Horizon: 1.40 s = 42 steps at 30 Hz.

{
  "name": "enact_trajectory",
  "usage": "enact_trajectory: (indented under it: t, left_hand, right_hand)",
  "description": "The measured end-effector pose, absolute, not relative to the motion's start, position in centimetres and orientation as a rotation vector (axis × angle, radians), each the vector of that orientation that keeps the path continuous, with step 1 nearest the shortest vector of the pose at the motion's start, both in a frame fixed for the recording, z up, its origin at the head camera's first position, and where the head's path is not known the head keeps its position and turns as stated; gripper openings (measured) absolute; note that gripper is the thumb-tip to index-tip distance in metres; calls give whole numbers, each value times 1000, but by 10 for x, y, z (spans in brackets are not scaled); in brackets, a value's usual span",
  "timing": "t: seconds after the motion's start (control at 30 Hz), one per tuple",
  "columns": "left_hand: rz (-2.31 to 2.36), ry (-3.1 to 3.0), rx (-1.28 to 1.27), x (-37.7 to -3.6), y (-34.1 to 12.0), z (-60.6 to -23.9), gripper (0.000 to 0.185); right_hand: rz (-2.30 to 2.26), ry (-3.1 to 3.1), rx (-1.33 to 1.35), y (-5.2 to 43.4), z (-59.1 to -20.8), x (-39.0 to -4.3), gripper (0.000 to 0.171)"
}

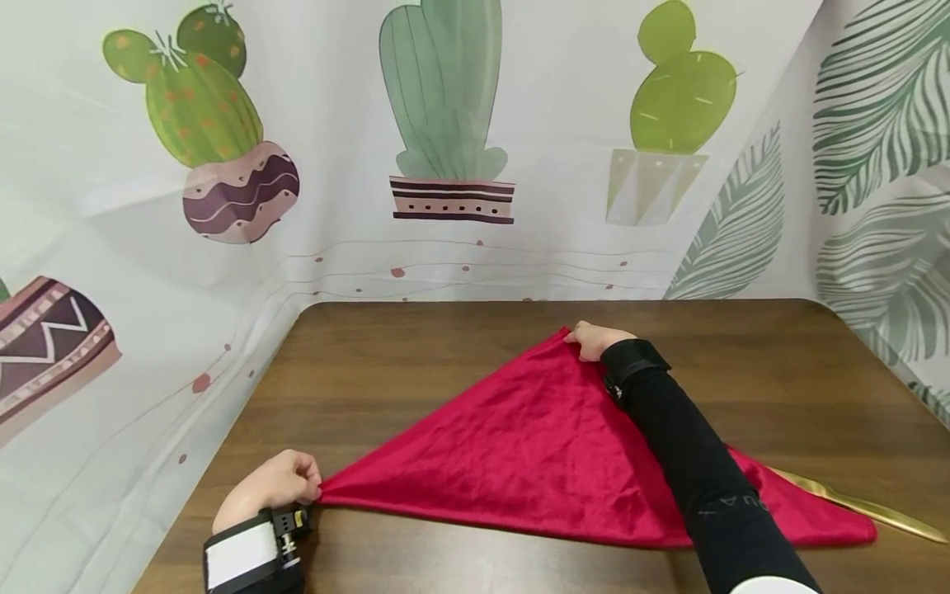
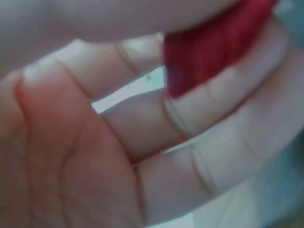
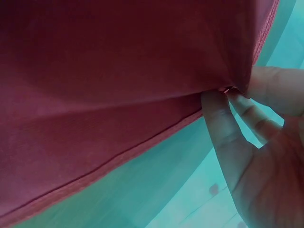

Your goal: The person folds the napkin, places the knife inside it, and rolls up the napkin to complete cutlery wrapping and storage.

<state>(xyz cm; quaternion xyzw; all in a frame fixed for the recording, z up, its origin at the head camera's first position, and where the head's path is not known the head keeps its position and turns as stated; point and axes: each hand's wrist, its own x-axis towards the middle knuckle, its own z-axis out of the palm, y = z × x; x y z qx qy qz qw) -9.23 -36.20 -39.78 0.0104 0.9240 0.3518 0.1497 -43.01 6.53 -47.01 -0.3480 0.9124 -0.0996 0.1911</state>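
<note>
1. Cactus-print backdrop behind dark wooden table.
2. Red velvety triangular cloth spread flat on table.
3. Left hand pinching near corner; right hand pinching far tip.
4. Probably soft, light, limp; best held at corners.

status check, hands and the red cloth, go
Left hand pinches near corner of red cloth. Right hand pinches far corner. Cloth lies as a triangle on the table. Nothing in the way.
</note>
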Motion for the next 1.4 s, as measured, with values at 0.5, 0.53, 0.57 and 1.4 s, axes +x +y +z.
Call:
enact_trajectory:
  t: [0.5,0.53,0.57,1.4]
  left_hand:
    - [997,2610,-155,-78,-371,-396,7]
    - [967,2620,-169,-78,-368,-394,8]
    - [934,2631,-201,-79,-365,-392,10]
    - [325,2737,447,-183,-191,-360,40]
  right_hand:
    - [-254,2532,-945,28,-409,-373,50]
    - [-256,2526,-941,30,-410,-374,49]
    - [-259,2518,-919,31,-412,-377,49]
    - [-454,2710,-1327,188,-351,-250,31]
